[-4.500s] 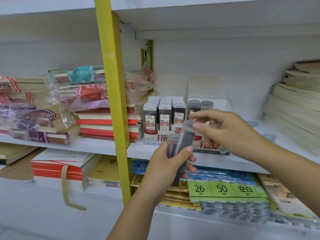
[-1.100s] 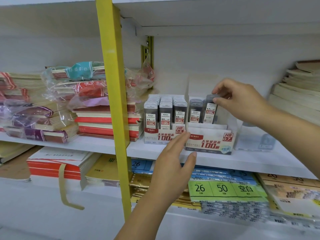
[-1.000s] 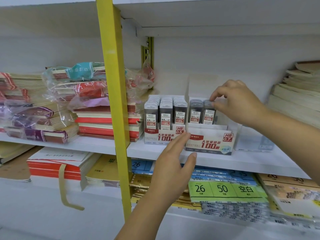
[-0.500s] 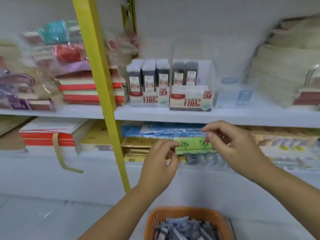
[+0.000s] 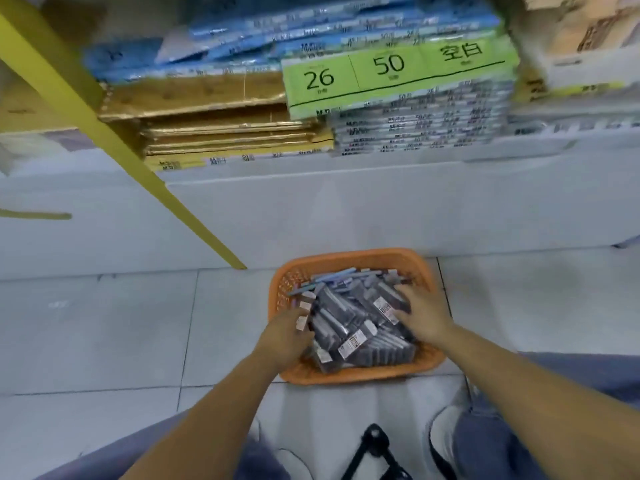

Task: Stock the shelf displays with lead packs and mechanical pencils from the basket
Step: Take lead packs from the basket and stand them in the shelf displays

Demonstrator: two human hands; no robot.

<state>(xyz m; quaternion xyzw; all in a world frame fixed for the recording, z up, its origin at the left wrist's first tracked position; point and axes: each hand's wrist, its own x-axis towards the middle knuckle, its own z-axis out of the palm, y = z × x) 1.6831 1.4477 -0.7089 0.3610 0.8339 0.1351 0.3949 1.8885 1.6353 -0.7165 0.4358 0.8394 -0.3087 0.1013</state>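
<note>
Both my arms reach down to the orange basket (image 5: 362,375), which stands on the tiled floor (image 5: 104,327) in the lower middle of the frame, just in front of the white base of the shelf unit. The basket is heaped with dark lead packs (image 5: 349,323), each bearing a small white label, lying every which way. At the far side of the heap lie a few pale blue mechanical pencils (image 5: 334,276), crosswise.

My left hand (image 5: 287,336) is at the left edge of the heap, its fingers dipping down among the packs. They are hidden and blurred there, so I cannot tell whether they have closed on a pack. My right hand (image 5: 425,315) lies palm down on the right side of the heap, fingers spread loosely over the tops of the packs and gripping none of them.

Across the top of the frame, the bottom shelf carries blue packets (image 5: 242,43), gold packets (image 5: 214,116) and a stack with a green label (image 5: 391,72) printed 26 and 50. A yellow post (image 5: 104,133) slants from the upper left down to the floor.
</note>
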